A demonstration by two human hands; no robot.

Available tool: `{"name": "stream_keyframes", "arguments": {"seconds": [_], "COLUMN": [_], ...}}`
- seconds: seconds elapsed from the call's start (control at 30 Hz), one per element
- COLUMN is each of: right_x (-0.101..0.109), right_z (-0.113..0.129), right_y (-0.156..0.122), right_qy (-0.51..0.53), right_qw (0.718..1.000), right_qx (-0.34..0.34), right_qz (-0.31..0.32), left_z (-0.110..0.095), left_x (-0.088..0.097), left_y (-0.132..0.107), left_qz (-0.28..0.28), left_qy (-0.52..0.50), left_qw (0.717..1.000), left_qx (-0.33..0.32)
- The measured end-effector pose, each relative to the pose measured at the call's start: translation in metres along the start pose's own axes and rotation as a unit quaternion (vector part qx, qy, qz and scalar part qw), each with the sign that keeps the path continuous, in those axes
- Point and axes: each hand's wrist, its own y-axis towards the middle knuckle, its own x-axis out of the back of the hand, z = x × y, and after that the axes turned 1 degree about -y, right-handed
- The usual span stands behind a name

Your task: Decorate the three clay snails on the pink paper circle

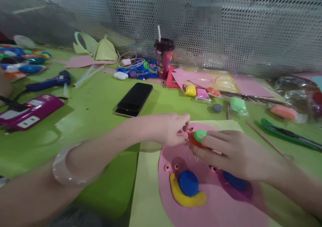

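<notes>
Nearest, in the head view, a pale bracelet (65,168) rings the left wrist. Beyond it a yellow-and-blue clay snail (187,188) lies on the pink paper (226,210). The red-and-green clay snail (197,138) sits over the paper's far part. It looks light, soft and easily dented, so it is best held by its sides. The right hand (233,156) grips it with loosely curled fingers. The left hand (171,129) pinches its tiny eye stalk.

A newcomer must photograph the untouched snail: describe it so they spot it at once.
On the green table, find the pink sheet nearest the camera, lying on pale yellow paper. The snail lies at the sheet's left edge, below the left hand. It alone shows a yellow body under its blue shell; the right hand covers one neighbour, and both hands hold a red-and-green piece.
</notes>
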Motion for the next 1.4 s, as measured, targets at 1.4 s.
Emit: {"name": "stream_keyframes", "arguments": {"seconds": [1.4], "right_x": [-0.0051], "right_z": [0.0069], "right_y": [-0.0006], "right_qy": [-0.037], "right_qw": [0.999], "right_qx": [-0.004], "right_qz": [0.006], "left_z": [0.0012], "left_x": [0.0023], "left_y": [-0.0016], "left_qz": [0.002], "left_qy": [0.008], "left_qw": [1.0], "left_qx": [-0.014]}}
